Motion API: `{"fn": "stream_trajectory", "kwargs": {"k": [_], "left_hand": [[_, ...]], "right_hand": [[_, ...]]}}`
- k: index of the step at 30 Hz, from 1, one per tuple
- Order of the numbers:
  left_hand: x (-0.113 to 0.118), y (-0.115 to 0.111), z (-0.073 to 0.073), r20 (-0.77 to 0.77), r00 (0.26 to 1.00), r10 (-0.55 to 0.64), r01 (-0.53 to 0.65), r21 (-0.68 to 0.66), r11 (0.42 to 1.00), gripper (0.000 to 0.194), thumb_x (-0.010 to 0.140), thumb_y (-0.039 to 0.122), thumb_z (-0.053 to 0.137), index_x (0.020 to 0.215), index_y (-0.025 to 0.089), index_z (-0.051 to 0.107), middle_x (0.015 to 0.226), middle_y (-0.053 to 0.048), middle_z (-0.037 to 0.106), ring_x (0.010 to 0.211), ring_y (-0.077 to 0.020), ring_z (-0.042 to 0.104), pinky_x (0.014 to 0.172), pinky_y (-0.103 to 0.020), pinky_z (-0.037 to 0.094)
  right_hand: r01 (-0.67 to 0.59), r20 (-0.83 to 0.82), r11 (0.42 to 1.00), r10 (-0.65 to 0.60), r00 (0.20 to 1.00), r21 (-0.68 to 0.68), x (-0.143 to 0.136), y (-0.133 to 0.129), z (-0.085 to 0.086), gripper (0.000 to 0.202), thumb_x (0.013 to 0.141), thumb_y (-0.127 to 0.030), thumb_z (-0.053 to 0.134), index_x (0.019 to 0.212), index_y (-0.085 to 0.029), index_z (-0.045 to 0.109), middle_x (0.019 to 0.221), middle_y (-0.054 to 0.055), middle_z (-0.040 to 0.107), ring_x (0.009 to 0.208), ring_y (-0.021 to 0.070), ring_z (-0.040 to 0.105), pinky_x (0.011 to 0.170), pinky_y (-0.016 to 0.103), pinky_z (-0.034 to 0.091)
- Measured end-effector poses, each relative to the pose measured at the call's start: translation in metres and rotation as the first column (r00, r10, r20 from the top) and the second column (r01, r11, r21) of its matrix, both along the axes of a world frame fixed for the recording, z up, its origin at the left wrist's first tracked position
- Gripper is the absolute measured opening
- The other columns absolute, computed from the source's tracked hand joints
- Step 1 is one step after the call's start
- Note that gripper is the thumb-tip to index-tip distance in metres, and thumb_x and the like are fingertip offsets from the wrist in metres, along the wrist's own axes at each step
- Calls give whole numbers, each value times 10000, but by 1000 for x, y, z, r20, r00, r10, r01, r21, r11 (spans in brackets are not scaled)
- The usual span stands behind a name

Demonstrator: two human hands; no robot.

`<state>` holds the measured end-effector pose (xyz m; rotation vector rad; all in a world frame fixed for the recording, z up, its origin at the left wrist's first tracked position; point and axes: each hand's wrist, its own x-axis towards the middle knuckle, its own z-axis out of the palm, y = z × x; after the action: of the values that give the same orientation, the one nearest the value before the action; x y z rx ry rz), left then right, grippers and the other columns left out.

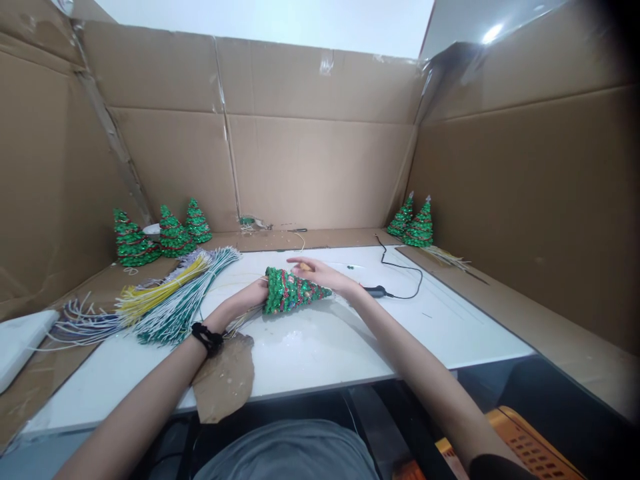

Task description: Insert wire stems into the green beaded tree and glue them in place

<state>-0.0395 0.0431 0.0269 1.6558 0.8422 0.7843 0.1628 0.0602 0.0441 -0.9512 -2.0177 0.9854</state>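
Left hand point(256, 293) was positioned at the base of the decorated tree point(293, 293); its fingers were hidden there, and their closure could not be determined. Right hand point(325, 275) was located over the tree's upper portion, index finger extended leftward; whether its other fingers gripped anything could not be determined. Cardboard walls point(325, 167) enclosed three sides. White board point(320, 360) formed the work surface; the decorated tree lay tilted on its side over the middle, tip to the right. Green wire bundle point(183, 303) and yellow wire bundle point(163, 293) lay side by side at left. Three trees point(173, 233) stood upright at far left, two trees point(419, 228) at far right. Cardboard scrap point(227, 383) overlapped the near edge. Black corded tool point(376, 292) lay beside the right wrist.
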Motion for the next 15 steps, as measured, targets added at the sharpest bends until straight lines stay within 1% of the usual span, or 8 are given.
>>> {"fn": "stream_trajectory", "kwargs": {"k": [1, 3, 5, 6, 7, 9, 12, 15], "left_hand": [[0, 1, -2, 5, 1000, 29, -29, -14, 999, 238, 675, 204, 574, 876, 158, 694, 969, -38, 706, 915, -201, 586, 830, -293, 445], [-1, 2, -6, 12, 997, 71, -70, -51, 996, 195, 664, 193, 568, 812, 133, 680, 906, -58, 710, 831, -194, 597, 778, -301, 462], [-1, 1, -8, 21, 997, 73, -71, -86, 994, 173, 653, 181, 572, 785, 118, 667, 878, -71, 708, 783, -185, 600, 728, -292, 468], [-1, 0, -7, 31, 997, 65, -62, -91, 994, 178, 655, 177, 572, 795, 119, 665, 883, -71, 706, 777, -180, 601, 712, -285, 468], [0, -1, -6, 41, 998, 49, -45, -87, 995, 186, 664, 177, 569, 812, 120, 666, 896, -69, 705, 777, -176, 602, 703, -278, 467], [0, -4, -4, 62, 998, 1, 3, -56, 998, 205, 697, 193, 560, 856, 127, 671, 933, -66, 702, 791, -172, 604, 704, -273, 468], [0, -6, -1, 69, 996, -47, 48, -11, 999, 223, 737, 224, 555, 898, 132, 680, 968, -69, 699, 819, -176, 609, 718, -269, 469], [0, -4, -3, 78, 996, -39, 41, -28, 999, 250, 726, 211, 572, 938, 141, 685, 1014, -73, 692, 853, -184, 615, 712, -260, 470]], "right_hand": [[137, -51, 984, -132, 990, 113, -1, 1, 1, 349, 846, -429, 525, 1117, -222, 596, 1082, 75, 619, 979, 209, 543, 855, 366, 432], [393, -230, 876, -337, 913, 279, -1, 0, 4, 334, 880, -444, 446, 1040, -198, 606, 1005, 75, 629, 959, 206, 534, 856, 359, 411], [535, -396, 779, -401, 826, 327, -1, -5, 6, 352, 909, -451, 368, 966, -189, 596, 918, 64, 622, 897, 186, 541, 816, 323, 408], [560, -445, 764, -400, 801, 321, -1, -9, 7, 363, 920, -451, 337, 918, -189, 589, 847, 50, 613, 823, 170, 546, 773, 301, 410], [564, -468, 764, -392, 792, 314, 0, -14, 7, 376, 928, -449, 315, 862, -190, 580, 758, 31, 592, 737, 154, 538, 726, 282, 408], [528, -464, 798, -365, 807, 290, 0, -27, 5, 393, 933, -445, 304, 775, -192, 559, 582, -13, 512, 581, 131, 484, 634, 256, 390], [425, -405, 865, -299, 864, 268, -2, -47, -1, 362, 911, -431, 372, 706, -188, 545, 596, -9, 519, 579, 125, 476, 589, 241, 376], [349, -367, 908, -251, 896, 232, -8, -60, -8, 375, 861, -428, 465, 573, -191, 438, 586, -17, 470, 565, 116, 434, 562, 239, 370]]}}
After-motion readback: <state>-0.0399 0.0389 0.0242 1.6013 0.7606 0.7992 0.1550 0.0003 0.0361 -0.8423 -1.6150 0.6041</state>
